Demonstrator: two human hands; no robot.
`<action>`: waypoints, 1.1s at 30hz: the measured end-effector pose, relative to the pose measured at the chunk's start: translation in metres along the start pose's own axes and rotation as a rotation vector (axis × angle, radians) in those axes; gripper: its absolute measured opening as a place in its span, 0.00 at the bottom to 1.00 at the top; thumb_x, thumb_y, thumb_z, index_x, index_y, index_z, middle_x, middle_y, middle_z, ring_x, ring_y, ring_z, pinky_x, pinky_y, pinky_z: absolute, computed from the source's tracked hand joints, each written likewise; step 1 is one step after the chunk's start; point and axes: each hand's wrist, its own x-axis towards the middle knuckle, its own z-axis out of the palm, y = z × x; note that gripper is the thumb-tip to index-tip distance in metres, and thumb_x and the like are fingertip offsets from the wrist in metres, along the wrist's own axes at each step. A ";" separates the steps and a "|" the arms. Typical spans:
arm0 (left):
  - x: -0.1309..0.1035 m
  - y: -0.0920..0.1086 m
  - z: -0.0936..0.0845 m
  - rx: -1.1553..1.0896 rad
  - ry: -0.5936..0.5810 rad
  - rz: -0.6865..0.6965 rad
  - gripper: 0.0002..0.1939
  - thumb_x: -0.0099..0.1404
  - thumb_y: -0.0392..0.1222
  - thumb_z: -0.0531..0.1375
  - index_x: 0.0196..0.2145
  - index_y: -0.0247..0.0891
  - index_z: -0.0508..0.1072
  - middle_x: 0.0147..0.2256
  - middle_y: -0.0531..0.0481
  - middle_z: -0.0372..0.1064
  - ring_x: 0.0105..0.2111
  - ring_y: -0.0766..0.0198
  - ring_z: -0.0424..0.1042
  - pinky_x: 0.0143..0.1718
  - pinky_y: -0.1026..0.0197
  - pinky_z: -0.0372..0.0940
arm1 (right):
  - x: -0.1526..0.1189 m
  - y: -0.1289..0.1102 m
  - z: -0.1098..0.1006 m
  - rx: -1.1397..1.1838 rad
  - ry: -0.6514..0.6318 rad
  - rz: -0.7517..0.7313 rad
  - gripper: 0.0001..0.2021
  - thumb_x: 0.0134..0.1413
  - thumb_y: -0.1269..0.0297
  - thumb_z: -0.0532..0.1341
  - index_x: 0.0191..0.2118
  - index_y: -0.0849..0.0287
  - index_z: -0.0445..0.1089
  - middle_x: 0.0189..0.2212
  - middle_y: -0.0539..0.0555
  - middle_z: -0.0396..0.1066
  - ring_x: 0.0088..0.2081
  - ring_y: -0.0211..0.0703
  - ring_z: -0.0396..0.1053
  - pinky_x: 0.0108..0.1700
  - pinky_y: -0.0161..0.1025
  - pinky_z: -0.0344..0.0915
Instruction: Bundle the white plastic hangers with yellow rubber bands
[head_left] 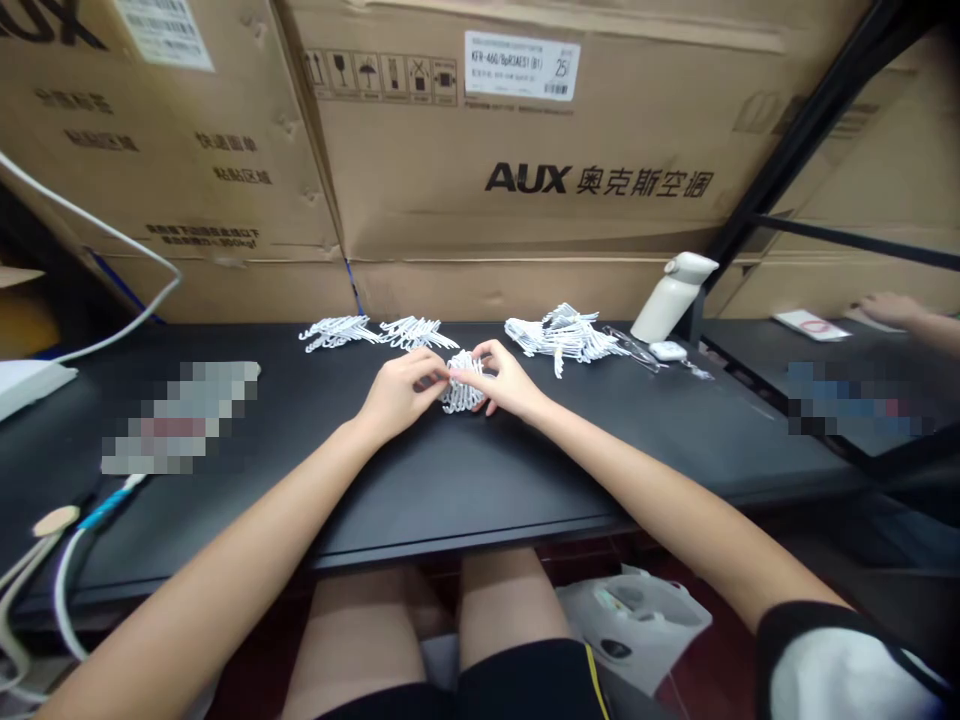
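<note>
A bundle of thin white hooks (463,395) is between my two hands, just above or on the black tabletop; I cannot tell which. My right hand (506,378) curls around its right side, thumb across the front and fingers behind. At the bundle's upper left, my left hand (409,388) pinches with thumb and fingertips; these partly hide what they grip. Behind my left hand lie two small piles of similar white hooks (337,332). A larger, looser heap of white hooks (566,335) lies beyond my right hand.
Large cardboard boxes (420,200) stand behind the black table (450,490). At the back right are a cream bottle (671,300), glasses (634,347) and a white earphone case (667,351). A blurred phone-like slab (184,418) with a cable lies left. Another person's hand (892,308) appears far right.
</note>
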 end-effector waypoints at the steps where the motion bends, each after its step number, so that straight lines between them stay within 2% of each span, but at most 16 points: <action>1: 0.000 0.001 0.000 -0.003 0.005 0.015 0.05 0.62 0.37 0.58 0.31 0.36 0.74 0.32 0.48 0.71 0.30 0.66 0.70 0.30 0.65 0.66 | -0.001 0.001 0.001 -0.025 0.021 -0.006 0.27 0.40 0.49 0.68 0.41 0.54 0.56 0.38 0.50 0.66 0.18 0.34 0.70 0.13 0.31 0.65; 4: 0.000 0.004 0.002 -0.004 0.025 0.023 0.05 0.61 0.36 0.58 0.30 0.37 0.75 0.32 0.49 0.73 0.28 0.67 0.70 0.30 0.64 0.66 | -0.001 0.003 0.002 -0.065 0.080 -0.024 0.28 0.35 0.50 0.70 0.38 0.54 0.55 0.39 0.49 0.64 0.17 0.31 0.67 0.12 0.32 0.65; 10: 0.000 0.010 0.006 -0.062 0.159 -0.122 0.06 0.60 0.41 0.61 0.30 0.36 0.76 0.31 0.48 0.75 0.21 0.69 0.67 0.25 0.64 0.64 | 0.005 0.010 0.005 0.056 0.112 -0.073 0.26 0.40 0.44 0.66 0.33 0.54 0.52 0.29 0.45 0.63 0.17 0.31 0.64 0.13 0.32 0.65; 15: 0.001 0.011 0.005 -0.032 0.019 -0.099 0.07 0.63 0.41 0.57 0.35 0.36 0.73 0.35 0.48 0.71 0.26 0.68 0.68 0.26 0.65 0.64 | 0.008 0.014 0.006 0.108 0.101 -0.086 0.28 0.37 0.43 0.68 0.33 0.54 0.52 0.27 0.44 0.62 0.17 0.33 0.64 0.12 0.33 0.64; 18: 0.002 0.011 0.005 -0.040 -0.020 -0.125 0.06 0.64 0.40 0.56 0.36 0.36 0.71 0.36 0.47 0.69 0.28 0.67 0.67 0.25 0.66 0.64 | 0.009 0.015 0.006 0.136 0.122 -0.083 0.27 0.38 0.43 0.67 0.32 0.54 0.52 0.25 0.44 0.62 0.17 0.33 0.64 0.13 0.33 0.64; 22: 0.004 0.013 0.001 -0.056 -0.079 -0.091 0.04 0.64 0.39 0.55 0.35 0.37 0.69 0.39 0.46 0.66 0.35 0.64 0.68 0.27 0.65 0.65 | 0.011 0.015 0.008 0.167 0.164 -0.060 0.27 0.38 0.43 0.67 0.33 0.54 0.52 0.24 0.43 0.60 0.18 0.33 0.63 0.14 0.33 0.65; 29: 0.003 0.013 0.000 -0.051 -0.120 -0.048 0.04 0.63 0.38 0.56 0.34 0.39 0.70 0.44 0.44 0.63 0.45 0.58 0.66 0.37 0.60 0.68 | 0.012 0.015 0.008 0.188 0.191 0.004 0.27 0.38 0.44 0.67 0.34 0.53 0.52 0.26 0.45 0.60 0.21 0.36 0.65 0.16 0.35 0.68; 33: 0.001 0.011 0.003 -0.036 -0.114 -0.057 0.04 0.63 0.38 0.56 0.34 0.39 0.70 0.45 0.44 0.64 0.46 0.58 0.66 0.38 0.59 0.68 | 0.009 0.015 0.009 0.167 0.152 -0.032 0.28 0.38 0.44 0.67 0.35 0.53 0.51 0.28 0.45 0.60 0.22 0.35 0.65 0.18 0.35 0.68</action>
